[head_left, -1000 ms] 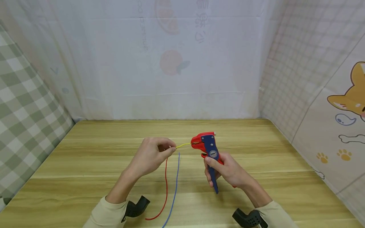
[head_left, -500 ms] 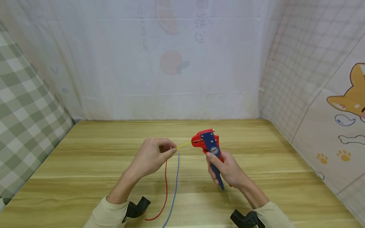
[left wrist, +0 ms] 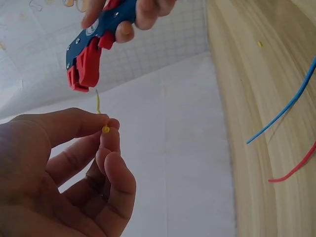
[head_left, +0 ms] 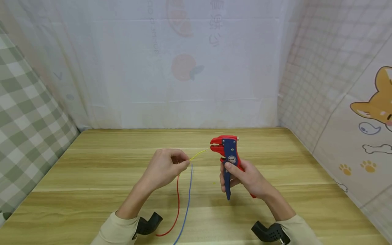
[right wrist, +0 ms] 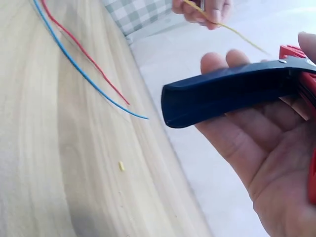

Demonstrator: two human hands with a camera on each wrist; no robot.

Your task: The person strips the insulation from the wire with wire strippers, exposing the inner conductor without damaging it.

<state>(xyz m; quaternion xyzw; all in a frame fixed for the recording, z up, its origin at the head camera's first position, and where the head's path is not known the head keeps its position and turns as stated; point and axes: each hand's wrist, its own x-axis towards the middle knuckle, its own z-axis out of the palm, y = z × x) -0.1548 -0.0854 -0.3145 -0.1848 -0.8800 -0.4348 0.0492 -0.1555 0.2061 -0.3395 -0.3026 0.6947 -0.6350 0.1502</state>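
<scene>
One thin yellow wire (head_left: 198, 154) is pinched by the left hand (head_left: 165, 168) at mid-frame in the head view; right of it, the right hand (head_left: 246, 177) grips a red-and-blue wire stripper (head_left: 229, 153), whose careless nudge could bend the wire's greyish tip (left wrist: 97, 93).

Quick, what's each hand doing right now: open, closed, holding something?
Left hand: grip closed, pinching the thin yellow wire.
Right hand: grip closed around the handle of the red-and-blue wire stripper.

Soft, diffuse light leaves faint shadows on the table (head_left: 92, 190).
</scene>
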